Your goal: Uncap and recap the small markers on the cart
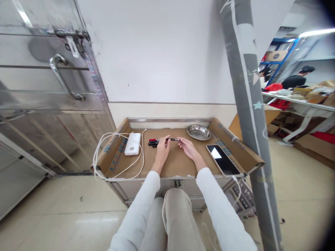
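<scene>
A dark pen (172, 139) is held level between my two hands, above the cardboard-lined tray top (178, 160). My left hand (163, 148) closes on its left part, and the fingertips of my right hand (187, 146) pinch its right end. Just left of my left hand lie several more pens (153, 142), black ones and one with red, partly hidden by that hand. A shallow round metal dish (199, 132) rests behind and to the right of my right hand.
A white power bank (133, 144) with a looped white cable (142, 158) lies at the left. At the right is a phone (222, 159), plugged into a cable. A tall grey wrapped roll (246, 87) leans beside the tray. People sit at a cluttered table (300, 97) farther off.
</scene>
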Demonstrator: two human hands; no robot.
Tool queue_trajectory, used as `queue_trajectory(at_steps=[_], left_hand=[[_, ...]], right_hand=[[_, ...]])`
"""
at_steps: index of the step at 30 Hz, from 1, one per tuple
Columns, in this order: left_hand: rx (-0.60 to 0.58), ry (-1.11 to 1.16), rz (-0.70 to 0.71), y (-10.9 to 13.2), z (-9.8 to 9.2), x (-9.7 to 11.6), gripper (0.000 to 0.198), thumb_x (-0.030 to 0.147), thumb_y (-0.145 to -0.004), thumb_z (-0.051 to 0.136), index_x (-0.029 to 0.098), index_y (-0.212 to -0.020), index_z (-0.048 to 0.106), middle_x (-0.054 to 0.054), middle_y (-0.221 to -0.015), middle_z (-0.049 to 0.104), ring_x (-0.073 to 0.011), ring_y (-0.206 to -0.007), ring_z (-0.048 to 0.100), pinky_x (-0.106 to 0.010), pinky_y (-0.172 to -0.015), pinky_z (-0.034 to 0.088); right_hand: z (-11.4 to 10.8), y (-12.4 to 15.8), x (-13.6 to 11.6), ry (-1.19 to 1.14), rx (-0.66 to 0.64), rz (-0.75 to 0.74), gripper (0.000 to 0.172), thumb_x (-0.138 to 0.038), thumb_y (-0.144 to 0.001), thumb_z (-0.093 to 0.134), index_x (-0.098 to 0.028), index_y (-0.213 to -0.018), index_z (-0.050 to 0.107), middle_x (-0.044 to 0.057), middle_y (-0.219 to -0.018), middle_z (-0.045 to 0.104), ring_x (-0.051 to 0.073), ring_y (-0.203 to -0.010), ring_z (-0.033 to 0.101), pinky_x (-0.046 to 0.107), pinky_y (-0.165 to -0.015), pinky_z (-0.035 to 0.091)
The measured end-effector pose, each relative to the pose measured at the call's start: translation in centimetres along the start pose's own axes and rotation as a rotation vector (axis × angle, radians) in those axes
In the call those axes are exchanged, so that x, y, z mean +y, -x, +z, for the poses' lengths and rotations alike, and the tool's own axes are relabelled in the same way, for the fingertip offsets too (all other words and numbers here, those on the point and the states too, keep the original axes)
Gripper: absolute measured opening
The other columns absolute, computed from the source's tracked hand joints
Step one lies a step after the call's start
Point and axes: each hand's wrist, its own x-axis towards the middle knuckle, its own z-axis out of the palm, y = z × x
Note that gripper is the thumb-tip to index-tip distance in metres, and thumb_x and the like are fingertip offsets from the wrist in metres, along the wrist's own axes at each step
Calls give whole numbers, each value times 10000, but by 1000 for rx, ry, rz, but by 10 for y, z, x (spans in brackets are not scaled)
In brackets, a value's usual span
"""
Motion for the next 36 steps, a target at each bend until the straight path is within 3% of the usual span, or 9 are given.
queue_trajectory(at_steps=[5, 8, 14, 19, 29, 36], left_hand=[[111, -26, -61, 0, -1, -3, 226, 285, -936, 434, 178, -1081, 570, -88, -1039, 625, -176, -955, 611, -322, -854, 494], [119, -69, -100, -1, 0, -7, 198, 240, -927, 443, 169, -1056, 574, -91, -1031, 630, -178, -941, 614, -322, -855, 487], [-156, -381, -9, -2, 6, -4, 203, 200, -922, 445, 190, -1071, 583, -82, -1067, 652, -214, -1028, 577, -379, -929, 406], [-289, -612, -21, -6, 10, -4, 213, 185, -927, 415, 199, -1068, 574, -84, -1077, 654, -237, -1052, 541, -422, -947, 342], [-291, -626, 26, -9, 10, -4, 257, 92, -908, 361, 192, -1058, 546, -93, -1147, 607, -212, -1143, 483, -406, -988, 296], [-388, -565, 93, -3, 10, -2, 275, 72, -878, 394, 204, -1024, 585, -79, -1052, 612, -206, -1042, 519, -367, -923, 330]], right_hand=[[-1, -1, 4, 93, 26, -73, 359, -366, -579, 791, -168, -868, 712, 48, -842, 693, 112, -713, 580, 269, -706, 468], [0, -2, 7, 159, 57, -123, 388, -398, -567, 790, -163, -863, 702, 56, -836, 693, 132, -750, 598, 303, -767, 477], [8, 3, 14, 623, 137, -360, 208, -367, -747, 615, -187, -837, 668, 57, -855, 692, 167, -743, 609, 321, -744, 485], [15, 7, 17, 980, -42, -528, 192, -175, -810, 468, -216, -843, 653, 44, -894, 680, 178, -852, 597, 327, -833, 451], [14, 14, 14, 1128, -122, -501, 385, -24, -782, 375, -231, -909, 674, 28, -932, 686, 171, -898, 580, 321, -868, 429], [17, 17, 8, 1175, 13, -538, 323, -48, -778, 376, -209, -853, 646, 42, -914, 664, 189, -891, 557, 324, -861, 409]])
